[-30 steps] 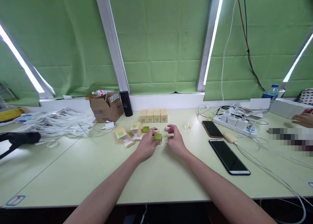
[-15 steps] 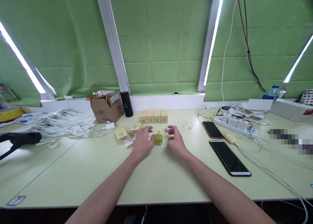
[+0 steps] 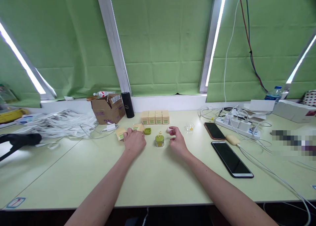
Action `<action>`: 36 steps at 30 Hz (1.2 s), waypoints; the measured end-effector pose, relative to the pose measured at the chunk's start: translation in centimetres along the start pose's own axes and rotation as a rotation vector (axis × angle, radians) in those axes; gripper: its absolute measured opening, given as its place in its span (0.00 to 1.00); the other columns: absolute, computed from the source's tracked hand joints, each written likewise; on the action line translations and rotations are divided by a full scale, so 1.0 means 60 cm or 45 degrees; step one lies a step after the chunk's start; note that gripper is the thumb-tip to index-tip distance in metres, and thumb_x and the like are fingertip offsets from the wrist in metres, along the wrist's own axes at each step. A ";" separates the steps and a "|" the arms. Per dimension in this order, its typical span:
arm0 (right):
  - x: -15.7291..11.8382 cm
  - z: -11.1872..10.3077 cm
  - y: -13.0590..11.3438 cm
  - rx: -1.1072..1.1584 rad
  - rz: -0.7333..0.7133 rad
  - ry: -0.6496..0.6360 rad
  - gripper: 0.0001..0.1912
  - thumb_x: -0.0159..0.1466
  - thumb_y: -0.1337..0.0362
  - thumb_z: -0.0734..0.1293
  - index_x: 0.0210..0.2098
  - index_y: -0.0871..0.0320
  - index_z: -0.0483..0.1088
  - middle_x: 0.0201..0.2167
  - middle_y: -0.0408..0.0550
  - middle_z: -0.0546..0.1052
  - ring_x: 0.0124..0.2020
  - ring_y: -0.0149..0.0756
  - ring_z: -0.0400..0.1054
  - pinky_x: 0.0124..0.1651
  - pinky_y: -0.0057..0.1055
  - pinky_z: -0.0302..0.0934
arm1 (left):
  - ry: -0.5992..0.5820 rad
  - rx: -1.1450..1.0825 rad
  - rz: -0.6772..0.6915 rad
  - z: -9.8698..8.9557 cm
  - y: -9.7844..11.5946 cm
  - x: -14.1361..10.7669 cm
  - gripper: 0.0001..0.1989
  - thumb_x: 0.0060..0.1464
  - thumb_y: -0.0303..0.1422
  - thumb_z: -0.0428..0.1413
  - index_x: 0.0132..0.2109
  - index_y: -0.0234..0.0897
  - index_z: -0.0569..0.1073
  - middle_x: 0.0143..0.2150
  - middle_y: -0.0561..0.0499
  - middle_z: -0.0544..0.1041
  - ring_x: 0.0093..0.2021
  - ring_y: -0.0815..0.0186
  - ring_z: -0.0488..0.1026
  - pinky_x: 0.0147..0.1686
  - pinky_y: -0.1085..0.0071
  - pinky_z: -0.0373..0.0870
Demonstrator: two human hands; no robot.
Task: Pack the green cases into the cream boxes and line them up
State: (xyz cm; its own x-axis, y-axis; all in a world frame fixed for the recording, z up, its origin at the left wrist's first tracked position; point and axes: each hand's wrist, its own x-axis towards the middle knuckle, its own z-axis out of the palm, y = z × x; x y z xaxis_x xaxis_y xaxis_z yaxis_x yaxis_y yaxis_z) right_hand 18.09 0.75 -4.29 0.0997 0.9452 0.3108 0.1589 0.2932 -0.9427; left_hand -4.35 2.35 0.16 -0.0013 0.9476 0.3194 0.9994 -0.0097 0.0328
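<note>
My left hand (image 3: 134, 141) is over two small open tan cardboard boxes (image 3: 119, 134) with green labels. Its fingers curl down, seemingly round the left box, though the fingertips are hidden. Just beyond it lies a small green square lid-like piece (image 3: 147, 131), hollow side up. Between my hands stands a small clear square container (image 3: 159, 140) with a green top and a yellowish bit on it. My right hand (image 3: 178, 141) is closed in a pinch on a small whitish round piece (image 3: 168, 130), partly covered by the fingers.
Several small tan boxes (image 3: 155, 117) stand in a row at the back. A clear plastic piece (image 3: 190, 127), two phones (image 3: 232, 159) and a power strip (image 3: 238, 127) with cables are on the right. A brown carton (image 3: 108, 109), black cylinder (image 3: 127, 105) and white cable pile (image 3: 59, 124) are left.
My left hand has moved left, away from the green-topped container and onto the open boxes. The green lid-like piece now shows where that hand was. My right hand stays nearly still.
</note>
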 end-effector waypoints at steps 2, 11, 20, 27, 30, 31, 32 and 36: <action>0.000 0.001 0.001 -0.012 -0.014 -0.002 0.37 0.43 0.72 0.60 0.55 0.53 0.66 0.48 0.49 0.72 0.51 0.41 0.67 0.46 0.35 0.65 | -0.017 -0.006 0.008 0.005 -0.004 0.003 0.18 0.63 0.31 0.47 0.33 0.36 0.81 0.45 0.33 0.83 0.54 0.41 0.65 0.47 0.51 0.57; -0.006 -0.001 -0.006 -0.172 -0.211 0.059 0.28 0.56 0.70 0.63 0.57 0.52 0.65 0.49 0.51 0.74 0.54 0.47 0.68 0.56 0.48 0.66 | 0.553 -0.283 0.216 0.002 -0.005 -0.004 0.17 0.62 0.26 0.48 0.45 0.42 0.81 0.51 0.39 0.82 0.57 0.42 0.63 0.52 0.43 0.55; -0.018 -0.001 -0.038 -0.210 -0.476 0.040 0.20 0.71 0.59 0.63 0.62 0.51 0.64 0.57 0.54 0.72 0.57 0.47 0.67 0.61 0.49 0.63 | 0.625 -0.481 0.516 -0.001 0.055 -0.045 0.19 0.69 0.31 0.48 0.60 0.46 0.78 0.57 0.44 0.82 0.61 0.46 0.67 0.60 0.45 0.54; -0.022 -0.001 -0.040 -0.251 -0.484 -0.066 0.25 0.74 0.54 0.62 0.68 0.47 0.60 0.64 0.54 0.70 0.62 0.50 0.65 0.67 0.54 0.60 | 0.585 -0.441 0.576 0.001 0.050 -0.043 0.18 0.70 0.30 0.48 0.60 0.45 0.77 0.56 0.44 0.82 0.61 0.47 0.68 0.60 0.47 0.55; -0.026 -0.003 -0.049 -0.328 -0.487 -0.164 0.26 0.76 0.50 0.59 0.71 0.39 0.58 0.70 0.52 0.62 0.69 0.50 0.61 0.72 0.57 0.54 | 0.531 -0.425 0.644 0.004 0.047 -0.042 0.19 0.68 0.28 0.49 0.60 0.44 0.77 0.56 0.44 0.82 0.61 0.47 0.68 0.61 0.47 0.55; -0.026 -0.004 -0.051 -0.343 -0.485 -0.192 0.26 0.76 0.49 0.59 0.72 0.37 0.58 0.72 0.51 0.58 0.70 0.50 0.59 0.73 0.58 0.53 | 0.514 -0.427 0.672 0.005 0.047 -0.043 0.19 0.68 0.28 0.49 0.60 0.44 0.77 0.57 0.44 0.82 0.61 0.48 0.68 0.61 0.47 0.56; -0.027 -0.004 -0.052 -0.347 -0.482 -0.219 0.25 0.76 0.49 0.58 0.71 0.35 0.59 0.73 0.49 0.55 0.71 0.50 0.58 0.74 0.57 0.52 | 0.498 -0.433 0.699 0.005 0.047 -0.044 0.19 0.68 0.27 0.49 0.59 0.44 0.77 0.57 0.44 0.82 0.61 0.48 0.68 0.61 0.47 0.56; -0.025 -0.001 -0.052 -0.261 -0.487 -0.304 0.23 0.77 0.48 0.57 0.69 0.36 0.65 0.73 0.46 0.50 0.75 0.48 0.53 0.75 0.51 0.54 | 0.400 -0.442 0.776 0.001 0.052 -0.048 0.18 0.66 0.27 0.48 0.53 0.45 0.79 0.57 0.45 0.82 0.61 0.49 0.69 0.62 0.45 0.57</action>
State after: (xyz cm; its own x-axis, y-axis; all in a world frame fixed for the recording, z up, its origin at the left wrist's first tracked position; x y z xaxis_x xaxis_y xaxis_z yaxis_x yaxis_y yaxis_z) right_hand 17.52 -1.61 -1.79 -0.2273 0.7887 0.5712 0.3327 0.6142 -0.7156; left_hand -1.21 -0.40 -0.71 0.4850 0.6080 0.6286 0.7584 -0.6503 0.0438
